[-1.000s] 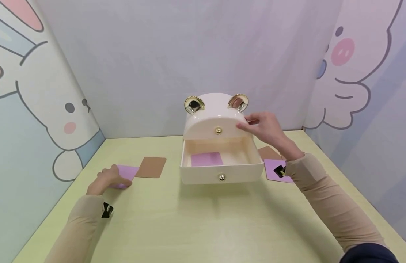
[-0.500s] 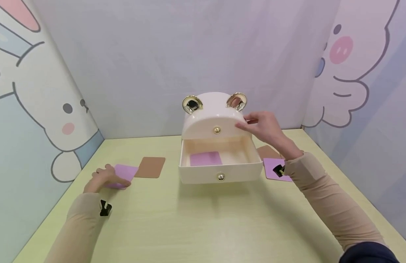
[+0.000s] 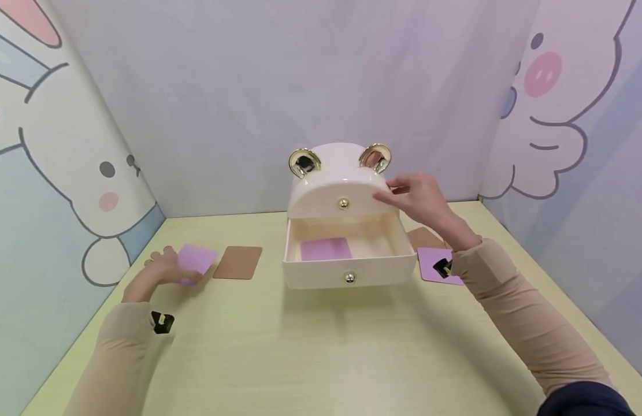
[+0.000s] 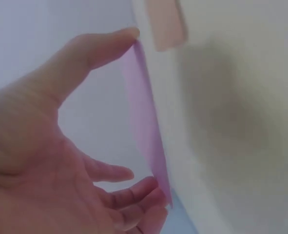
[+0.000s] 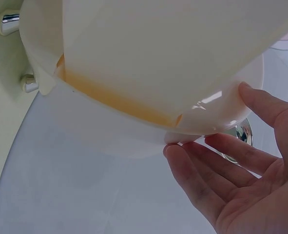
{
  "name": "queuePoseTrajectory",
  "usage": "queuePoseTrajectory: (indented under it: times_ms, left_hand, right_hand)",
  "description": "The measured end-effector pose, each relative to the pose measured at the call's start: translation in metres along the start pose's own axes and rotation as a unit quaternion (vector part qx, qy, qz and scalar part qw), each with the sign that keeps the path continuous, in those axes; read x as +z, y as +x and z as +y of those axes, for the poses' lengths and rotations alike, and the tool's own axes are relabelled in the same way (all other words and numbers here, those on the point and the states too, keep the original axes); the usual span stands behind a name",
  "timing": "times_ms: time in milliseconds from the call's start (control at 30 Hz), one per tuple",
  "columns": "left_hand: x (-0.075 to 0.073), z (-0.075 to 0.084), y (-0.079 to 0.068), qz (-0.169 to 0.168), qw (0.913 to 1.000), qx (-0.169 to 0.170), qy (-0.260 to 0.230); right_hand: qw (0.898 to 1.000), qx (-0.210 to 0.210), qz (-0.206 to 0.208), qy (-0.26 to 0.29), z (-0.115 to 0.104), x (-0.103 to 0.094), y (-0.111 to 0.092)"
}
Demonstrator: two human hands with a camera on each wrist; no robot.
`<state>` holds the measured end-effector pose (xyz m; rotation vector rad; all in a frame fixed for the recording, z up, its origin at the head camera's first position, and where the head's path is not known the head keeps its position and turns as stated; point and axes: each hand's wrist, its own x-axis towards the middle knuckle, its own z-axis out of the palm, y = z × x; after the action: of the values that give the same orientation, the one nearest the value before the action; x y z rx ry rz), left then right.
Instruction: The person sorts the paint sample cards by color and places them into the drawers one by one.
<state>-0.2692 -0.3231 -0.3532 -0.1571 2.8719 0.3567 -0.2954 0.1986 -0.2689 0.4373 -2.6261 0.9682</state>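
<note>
My left hand [image 3: 162,269] pinches a purple card [image 3: 197,258] by its edges at the left side. In the left wrist view the card [image 4: 144,107] spans from thumb tip to fingertips, tilted and raised, with a shadow beside it. My right hand [image 3: 418,199] grips the upper right side of a white storage box [image 3: 341,159] with gold-rimmed ears; in the right wrist view the thumb and fingers lie on either side of its edge. The box's lower drawer [image 3: 315,274] is pulled out, and another purple card [image 3: 326,249] lies inside it.
A brown card [image 3: 238,263] lies between my left hand and the box. To the right of the box are another brown card [image 3: 423,237] and a purple card [image 3: 430,264], partly behind my right wrist. Cartoon-printed walls [image 3: 60,173] enclose the table [image 3: 310,352].
My left hand has lifted the purple card off the table, away from the brown card, and shifted slightly left and back. The right hand keeps its grip on the storage box.
</note>
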Motion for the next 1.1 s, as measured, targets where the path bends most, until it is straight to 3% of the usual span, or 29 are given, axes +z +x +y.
queuePoseTrajectory:
  times_ms: [233,400,533,733,833,1100]
  left_hand:
    - [-0.019,0.036,-0.017,0.033,0.9947,0.094,-0.022]
    - [-0.031,0.059,-0.029,0.024,0.9852,0.152,-0.074]
    - [-0.041,0.072,-0.04,0.005,0.9713,0.209,-0.113]
    - [-0.051,0.093,-0.05,-0.021,0.9421,0.301,-0.146]
    - [-0.054,0.105,-0.054,-0.02,0.9322,0.333,-0.141]
    - [-0.062,0.142,-0.067,-0.011,0.9156,0.389,-0.101]
  right_hand:
    - [1.0,0.008,-0.003,0.001,0.001,-0.001,-0.001]
    - [1.0,0.001,0.001,-0.002,0.002,0.0,-0.003]
    - [1.0,-0.003,0.002,-0.002,0.001,0.0,-0.003]
    - [1.0,-0.007,-0.006,-0.005,0.001,-0.001,-0.003]
    - [1.0,-0.013,-0.008,-0.008,0.0,-0.002,-0.003]
    - [1.0,-0.017,-0.006,-0.015,-0.001,-0.004,-0.003]
